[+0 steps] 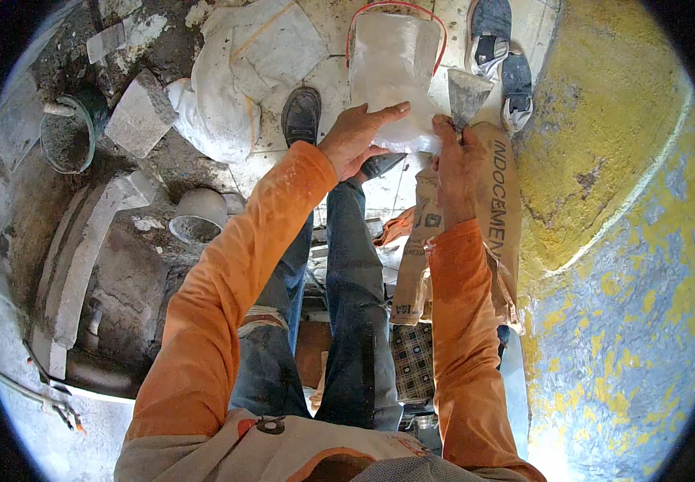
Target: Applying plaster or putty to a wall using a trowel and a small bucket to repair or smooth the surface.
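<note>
A translucent white plastic bag [400,88] with pale contents lies in front of me, a red loop handle [442,36] curving around its far end. My left hand [359,138] grips the bag's near left side, thumb stretched across the plastic and fingers curled beneath. At the bag's near right corner, my right hand [457,165] is closed around a putty knife [468,95], whose flared grey blade points away from me. Its fingertips also meet the edge of the plastic. The knife's handle is hidden in my palm.
Brown paper cement sacks [502,193] lie beside my right forearm. Dark shoes [490,36] stand at the far right near a yellow wall [605,128]. To the left are a white sack [227,88], a dirty bucket [70,132], a small pail [199,215] and rubble.
</note>
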Motion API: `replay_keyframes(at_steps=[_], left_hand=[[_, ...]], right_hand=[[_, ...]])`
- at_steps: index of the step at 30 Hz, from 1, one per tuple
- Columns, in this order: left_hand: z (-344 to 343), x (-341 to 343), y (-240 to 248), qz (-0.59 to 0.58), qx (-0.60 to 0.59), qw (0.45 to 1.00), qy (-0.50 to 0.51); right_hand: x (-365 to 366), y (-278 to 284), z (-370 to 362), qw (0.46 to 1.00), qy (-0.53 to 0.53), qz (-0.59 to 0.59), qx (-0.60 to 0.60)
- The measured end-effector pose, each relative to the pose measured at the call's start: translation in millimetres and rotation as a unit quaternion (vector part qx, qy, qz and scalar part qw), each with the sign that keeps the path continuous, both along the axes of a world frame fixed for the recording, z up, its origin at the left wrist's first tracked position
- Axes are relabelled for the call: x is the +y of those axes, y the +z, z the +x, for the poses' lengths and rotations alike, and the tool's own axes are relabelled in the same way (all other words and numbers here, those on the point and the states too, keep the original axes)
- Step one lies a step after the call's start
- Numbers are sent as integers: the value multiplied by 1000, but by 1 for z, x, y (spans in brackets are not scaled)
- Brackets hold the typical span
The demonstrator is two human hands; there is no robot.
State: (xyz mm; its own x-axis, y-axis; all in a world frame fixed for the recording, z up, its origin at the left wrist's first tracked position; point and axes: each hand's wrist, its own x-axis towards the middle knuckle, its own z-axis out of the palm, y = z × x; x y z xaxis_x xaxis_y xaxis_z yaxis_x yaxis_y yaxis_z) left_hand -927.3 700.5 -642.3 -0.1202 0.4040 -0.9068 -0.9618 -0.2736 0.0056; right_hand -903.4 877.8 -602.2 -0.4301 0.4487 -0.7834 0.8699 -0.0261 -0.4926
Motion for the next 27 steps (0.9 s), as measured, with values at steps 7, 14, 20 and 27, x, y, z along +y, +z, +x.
replay_keyframes(at_steps=[7,14,20,27], left_hand=[[5,-5,14,-12,36,999,-11],[27,-19,19,-34,-58,995,75],[50,-26,11,-97,-24,995,21],[24,-16,24,-106,45,991,-63]], right_hand=[[2,-1,8,999,23,-18,-40],[-8,3,31,998,-12,-19,-52],[-8,8,50,997,54,54,-17],[-8,37,52,923,347,121,113]])
